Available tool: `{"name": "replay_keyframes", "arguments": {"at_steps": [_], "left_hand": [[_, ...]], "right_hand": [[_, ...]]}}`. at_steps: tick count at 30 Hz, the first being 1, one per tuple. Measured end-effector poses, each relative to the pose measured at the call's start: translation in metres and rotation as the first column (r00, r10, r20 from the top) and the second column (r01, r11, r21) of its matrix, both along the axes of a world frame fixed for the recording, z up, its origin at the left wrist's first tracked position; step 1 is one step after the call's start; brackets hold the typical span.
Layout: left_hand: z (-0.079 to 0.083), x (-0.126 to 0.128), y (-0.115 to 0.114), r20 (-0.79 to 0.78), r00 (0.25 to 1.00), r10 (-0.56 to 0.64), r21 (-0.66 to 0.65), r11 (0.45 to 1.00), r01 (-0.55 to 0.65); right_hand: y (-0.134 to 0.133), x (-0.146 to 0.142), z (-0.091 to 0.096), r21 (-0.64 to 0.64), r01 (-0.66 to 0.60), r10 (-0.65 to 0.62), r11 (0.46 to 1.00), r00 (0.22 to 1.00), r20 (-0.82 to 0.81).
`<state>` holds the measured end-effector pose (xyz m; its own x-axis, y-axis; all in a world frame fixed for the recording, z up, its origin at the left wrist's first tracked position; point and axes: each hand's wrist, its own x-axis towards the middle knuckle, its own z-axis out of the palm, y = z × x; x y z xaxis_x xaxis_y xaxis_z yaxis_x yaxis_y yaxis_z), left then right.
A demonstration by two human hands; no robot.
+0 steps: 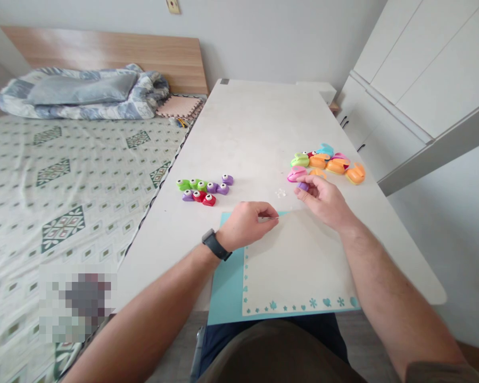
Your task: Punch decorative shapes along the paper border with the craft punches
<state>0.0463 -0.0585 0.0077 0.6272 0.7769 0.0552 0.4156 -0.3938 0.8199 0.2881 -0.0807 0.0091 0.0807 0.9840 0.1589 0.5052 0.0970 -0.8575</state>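
Note:
A cream-white sheet of paper [303, 266] lies over a light blue sheet [227, 287] at the near side of the table. Small cut-out shapes, such as flowers, leaves and hearts, run along its left and bottom edges, with blue showing through them. My left hand [249, 226], wearing a dark watch, pinches a white paper edge near the top of the sheet. Between the fingers of my right hand [323, 199] is a small purple craft punch [302, 186], partly covered. Little white paper scraps [281, 193] are scattered between the two hands, farther up the table.
Several small green, purple and red punches [201, 185] stand left on the white table [263, 122]. Larger orange, pink, green and blue punches [337, 166] cluster at right. A bed [104, 154] borders the table's left side; white cabinets [415, 80] rise at right.

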Motion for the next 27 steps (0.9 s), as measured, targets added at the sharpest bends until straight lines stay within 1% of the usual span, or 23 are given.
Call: {"name": "replay_keyframes", "arguments": {"at_steps": [4,8,10,12,15,18,22,25,27], "left_hand": [[0.000,0.001,-0.002,-0.012,0.997,-0.075,-0.019,0.997,0.074],[0.000,0.001,-0.003,-0.017,0.996,-0.091,-0.001,0.996,0.091],[0.000,0.001,-0.003,-0.020,0.996,-0.092,0.005,0.996,0.092],[0.000,0.001,-0.003,-0.021,0.995,-0.093,0.010,0.996,0.093],[-0.001,0.000,-0.004,-0.014,0.995,-0.097,0.011,0.995,0.097],[-0.001,0.000,-0.004,-0.014,0.995,-0.099,0.011,0.995,0.099],[0.000,0.001,-0.004,-0.017,0.995,-0.094,0.025,0.995,0.094],[0.001,0.001,-0.004,-0.021,0.995,-0.093,0.034,0.995,0.094],[0.001,0.000,-0.004,-0.022,0.995,-0.097,0.033,0.995,0.098]], "right_hand": [[-0.001,0.001,-0.003,-0.052,-0.034,0.037,0.998,0.997,0.064],[-0.002,-0.001,-0.006,-0.153,-0.078,0.096,0.985,0.989,0.112],[-0.001,-0.002,-0.007,-0.169,-0.095,0.115,0.981,0.987,0.110],[0.000,-0.002,-0.007,-0.124,-0.089,0.102,0.988,0.990,0.101],[0.002,-0.002,-0.008,-0.034,-0.047,0.049,0.998,0.996,0.070],[0.002,-0.001,-0.010,-0.044,-0.046,0.048,0.998,0.998,0.046],[0.003,0.000,-0.015,-0.078,-0.069,0.073,0.995,0.996,0.055],[0.004,-0.003,-0.016,-0.035,-0.044,0.046,0.998,0.998,0.050],[0.005,-0.005,-0.013,-0.006,-0.024,0.024,1.000,1.000,-0.010]]}}
